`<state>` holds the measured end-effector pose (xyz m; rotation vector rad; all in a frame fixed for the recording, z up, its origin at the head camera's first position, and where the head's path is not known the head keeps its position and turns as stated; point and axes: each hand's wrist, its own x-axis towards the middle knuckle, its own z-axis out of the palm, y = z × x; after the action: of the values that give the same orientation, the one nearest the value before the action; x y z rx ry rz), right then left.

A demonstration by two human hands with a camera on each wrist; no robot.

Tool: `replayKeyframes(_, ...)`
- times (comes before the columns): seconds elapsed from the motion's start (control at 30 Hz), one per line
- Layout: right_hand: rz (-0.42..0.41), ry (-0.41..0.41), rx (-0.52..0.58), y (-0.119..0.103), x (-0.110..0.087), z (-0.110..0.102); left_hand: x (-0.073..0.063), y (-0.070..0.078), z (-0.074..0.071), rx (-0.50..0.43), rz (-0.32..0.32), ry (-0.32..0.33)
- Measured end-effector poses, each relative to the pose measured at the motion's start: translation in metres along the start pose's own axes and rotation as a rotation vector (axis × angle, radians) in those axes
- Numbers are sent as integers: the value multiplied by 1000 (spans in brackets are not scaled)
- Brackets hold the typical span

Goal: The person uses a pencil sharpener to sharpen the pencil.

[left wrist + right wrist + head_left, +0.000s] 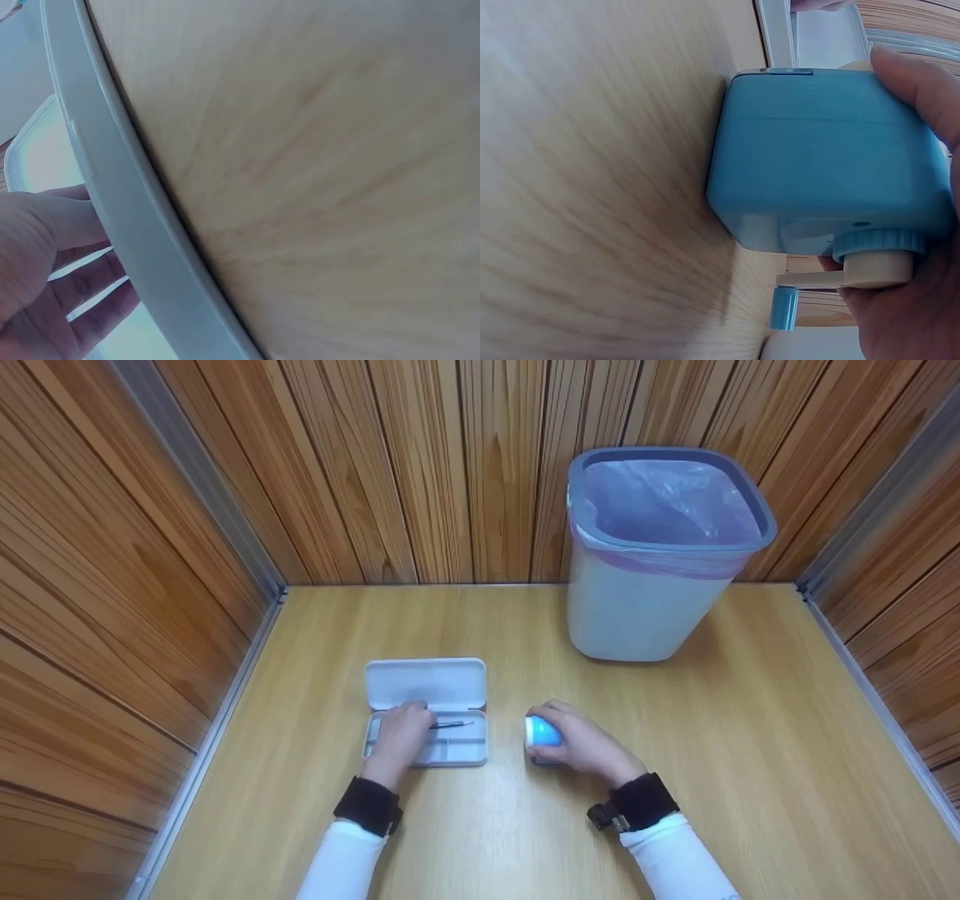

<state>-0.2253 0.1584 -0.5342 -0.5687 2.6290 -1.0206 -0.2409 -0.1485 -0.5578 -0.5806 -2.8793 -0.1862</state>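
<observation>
A pale grey pencil case [466,750] lies on the table with its lid [425,682] tilted back and dividers inside. My left hand [401,737] reaches into it from the front left. Beside its fingers a slim dark pencil [450,724] points right in the upper compartment. In the left wrist view the case's side wall [142,202] hides the fingertips, so I cannot tell whether they pinch the pencil. To the right of the case, my right hand [581,741] grips a blue pencil sharpener [825,150] by its sides. Its cream crank arm [810,280] ends in a blue knob [784,308].
A white waste bin [637,604] with a grey rim and a clear liner stands at the back right, near the slatted wood wall [502,472]. Metal-edged wood panels enclose the wooden table [510,840] on the left and right. Both wrists wear black straps.
</observation>
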Motion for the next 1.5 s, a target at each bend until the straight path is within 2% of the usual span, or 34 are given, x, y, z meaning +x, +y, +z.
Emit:
replayKeyframes(0.17, 14, 1, 8, 0, 0, 0, 0, 6, -9, -22, -24, -3)
replayKeyframes(0.33, -52, 24, -28, 2, 1, 1, 2, 23, -25, -49, 16, 40)
replayKeyframes(0.43, -74, 29, -48, 2, 1, 1, 2, 38, -33, -72, 48, 50)
replayKeyframes(0.6, -67, 44, -80, 1, -2, 2, 2, 67, -41, -126, 111, 13)
replayKeyframes(0.73, -52, 81, -124, -2, -4, 3, -2, 93, -42, -97, 174, 32)
replayKeyframes(0.83, -37, 107, -156, -5, -5, 5, -6, 114, -41, -54, 183, 66)
replayKeyframes(1.0, 26, 118, -195, -12, -8, 5, -8, 140, -39, -118, 176, 43)
replayKeyframes(1.17, 57, 101, -242, -18, -11, 4, -7, 152, -38, -175, 172, -61)
replayKeyframes(1.27, 41, 101, -244, -18, -14, 2, -7, 156, -36, -200, 157, -93)
replayKeyframes(1.5, 78, 69, -88, -19, -25, -9, -7, 160, -30, -260, 114, -120)
